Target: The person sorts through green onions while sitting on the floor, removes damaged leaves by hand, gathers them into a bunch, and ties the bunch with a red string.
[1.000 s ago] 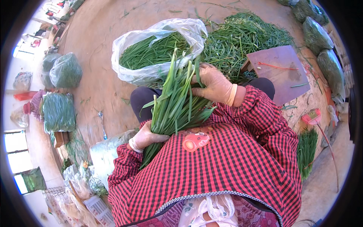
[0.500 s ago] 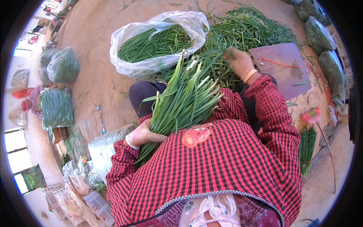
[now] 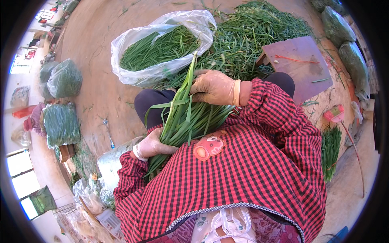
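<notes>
My left hand (image 3: 152, 146), in a pale thin glove, is closed round the leafy part of a bunch of garlic chives (image 3: 202, 118). The bunch lies slanted across my lap, its pale stem ends pointing away from me. Over those ends my right hand (image 3: 214, 87), gloved too, has its fingers bent in on some stalks; its back hides most of the stem tips. A few stalks (image 3: 187, 87) stick up apart, left of my right hand. Beyond my knees stands an open clear plastic bag (image 3: 121, 73) with chives lying in it.
A loose heap of green leaves (image 3: 263, 24) spreads on the floor beside the bag. Right of it stands a low stool (image 3: 298, 60) with a red tie (image 3: 298, 59) on top. A tied chive bundle (image 3: 331, 150) and a pink-headed broom (image 3: 335, 114) are at right. Filled bags (image 3: 65, 79) line both sides.
My right hand has come back from above the leaf heap, leftward and nearer, onto the stem ends of the bunch. My left hand keeps its hold. The view has shifted slightly.
</notes>
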